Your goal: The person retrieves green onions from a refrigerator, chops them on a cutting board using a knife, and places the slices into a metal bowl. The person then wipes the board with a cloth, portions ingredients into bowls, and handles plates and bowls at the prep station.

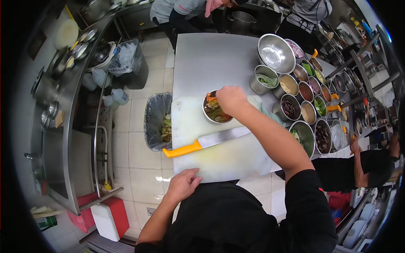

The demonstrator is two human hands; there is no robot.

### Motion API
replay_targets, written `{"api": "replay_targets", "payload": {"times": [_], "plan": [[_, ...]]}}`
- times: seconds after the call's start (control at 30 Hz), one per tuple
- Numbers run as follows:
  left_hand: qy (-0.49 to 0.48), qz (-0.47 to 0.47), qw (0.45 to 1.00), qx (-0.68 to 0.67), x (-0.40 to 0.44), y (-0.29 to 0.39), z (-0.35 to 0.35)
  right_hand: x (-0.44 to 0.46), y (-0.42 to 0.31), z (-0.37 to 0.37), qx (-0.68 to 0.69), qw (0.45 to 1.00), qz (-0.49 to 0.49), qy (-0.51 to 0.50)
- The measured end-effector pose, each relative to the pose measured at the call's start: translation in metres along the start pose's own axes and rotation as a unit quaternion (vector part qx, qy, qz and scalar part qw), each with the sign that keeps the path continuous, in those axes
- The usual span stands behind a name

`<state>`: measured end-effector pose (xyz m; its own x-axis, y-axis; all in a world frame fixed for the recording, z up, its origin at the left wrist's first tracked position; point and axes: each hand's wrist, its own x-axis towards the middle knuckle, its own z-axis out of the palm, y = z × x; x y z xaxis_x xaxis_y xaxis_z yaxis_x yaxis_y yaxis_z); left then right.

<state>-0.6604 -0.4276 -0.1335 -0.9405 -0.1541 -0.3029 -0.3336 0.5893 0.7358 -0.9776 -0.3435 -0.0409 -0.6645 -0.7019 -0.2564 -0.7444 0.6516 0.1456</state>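
A round steel container (pixel 206 114) stands on the white cutting board (pixel 236 162), holding dark green and orange pieces of food in liquid (pixel 215 111). Over its right rim reaches my right hand (pixel 231 101), closed, knuckles up; what its fingers grip is hidden. Below the container lies a knife (pixel 190 148) with a yellow handle, its blade pointing right. My left hand (pixel 184 184) rests at the board's near left corner, fingers apart and nothing in it. A pale green cloth (pixel 270 111) sits beyond my right forearm.
Right of the board stand several steel containers of ingredients (pixel 289 106) and a large steel bowl (pixel 276 52). A lined bin with scraps (pixel 165 128) is left of the table (pixel 211 55). People work behind the table and at my right (pixel 337 173).
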Motion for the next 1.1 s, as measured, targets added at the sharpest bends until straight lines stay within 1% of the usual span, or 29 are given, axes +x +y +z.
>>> {"api": "replay_targets", "payload": {"times": [0.03, 0.1, 0.13, 0.2, 0.3, 0.4, 0.43, 0.5, 0.6, 0.7, 0.8, 0.9, 1.0, 1.1], "plan": [[-0.004, 0.001, 1.0, 0.0, 0.001, 0.0, -0.002, -0.002, 0.002, -0.003, 0.005, 1.0, 0.004, -0.011], [0.022, 0.033, 0.999, 0.015, 0.002, -0.005, 0.002, -0.006, 0.006, -0.008, 0.014, 0.999, 0.012, -0.035], [0.036, 0.049, 0.998, 0.021, 0.003, -0.007, 0.004, -0.008, 0.007, -0.009, 0.025, 0.998, 0.006, -0.06], [0.03, 0.051, 0.998, 0.016, 0.004, -0.006, 0.001, -0.012, 0.008, -0.011, 0.047, 0.993, -0.011, -0.112], [0.023, 0.052, 0.998, 0.005, 0.004, -0.009, 0.001, -0.015, 0.019, -0.012, 0.061, 0.995, -0.024, -0.076], [0.021, 0.055, 0.998, 0.003, 0.004, -0.01, 0.0, -0.01, 0.031, 0.001, 0.108, 0.994, -0.002, 0.028], [0.022, 0.057, 0.998, 0.003, 0.004, -0.009, 0.0, -0.011, 0.034, 0.005, 0.123, 0.992, 0.007, 0.041], [0.005, 0.03, 1.0, -0.007, 0.003, -0.007, -0.002, -0.017, 0.033, 0.004, 0.152, 0.986, 0.024, 0.07], [-0.003, 0.015, 1.0, -0.014, 0.002, -0.006, -0.001, -0.01, 0.024, 0.016, 0.2, 0.966, -0.005, 0.161], [-0.007, 0.013, 1.0, -0.005, 0.003, -0.007, 0.0, -0.005, 0.003, 0.018, 0.193, 0.96, -0.056, 0.194], [0.003, 0.024, 1.0, 0.007, 0.003, -0.007, 0.001, 0.019, -0.002, 0.036, 0.149, 0.971, -0.052, 0.178], [0.008, 0.02, 1.0, -0.004, 0.0, -0.006, -0.001, 0.006, 0.008, 0.032, 0.207, 0.965, -0.053, 0.15], [0.016, 0.014, 1.0, -0.018, -0.004, -0.006, 0.002, -0.026, 0.025, 0.016, 0.196, 0.977, -0.056, 0.056], [0.032, 0.032, 0.999, -0.011, -0.002, -0.009, 0.005, -0.034, 0.043, 0.032, 0.266, 0.942, 0.082, 0.186]]}}
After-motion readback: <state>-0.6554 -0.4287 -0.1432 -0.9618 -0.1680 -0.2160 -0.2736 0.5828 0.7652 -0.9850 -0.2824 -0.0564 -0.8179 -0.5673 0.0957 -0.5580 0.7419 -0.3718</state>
